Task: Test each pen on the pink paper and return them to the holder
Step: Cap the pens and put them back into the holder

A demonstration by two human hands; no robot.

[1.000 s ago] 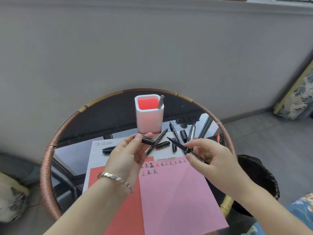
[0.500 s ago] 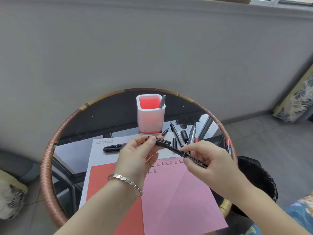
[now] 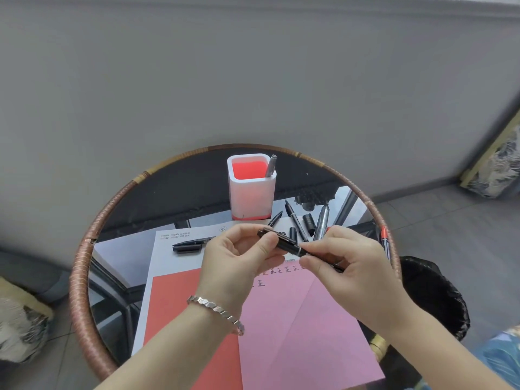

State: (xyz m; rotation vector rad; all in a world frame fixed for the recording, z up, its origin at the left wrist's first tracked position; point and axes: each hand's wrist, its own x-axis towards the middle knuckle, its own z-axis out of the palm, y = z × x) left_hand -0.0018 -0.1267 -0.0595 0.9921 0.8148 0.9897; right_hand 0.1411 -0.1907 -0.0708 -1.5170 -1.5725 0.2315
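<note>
While the two hands meet in mid-air, step: capping a tested black pen point(image 3: 292, 247), by my reading
Left hand point(image 3: 239, 257): thumb and fingertips pinch the cap point(image 3: 271, 235) end
Right hand point(image 3: 349, 266): fingers curled, pinching the barrel
Pen's place: held above the pink paper point(image 3: 304, 319), in front of the holder point(image 3: 251, 198)
Holder: one grey pen point(image 3: 271, 166) stands inside; other pens point(image 3: 295, 220) lie loose beside it
Next: likely press the cap fully home, then drop the pen upright into the holder, clear of its rim

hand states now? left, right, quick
Left hand: pinching the pen cap.
Right hand: gripping the black pen by its barrel.
</note>
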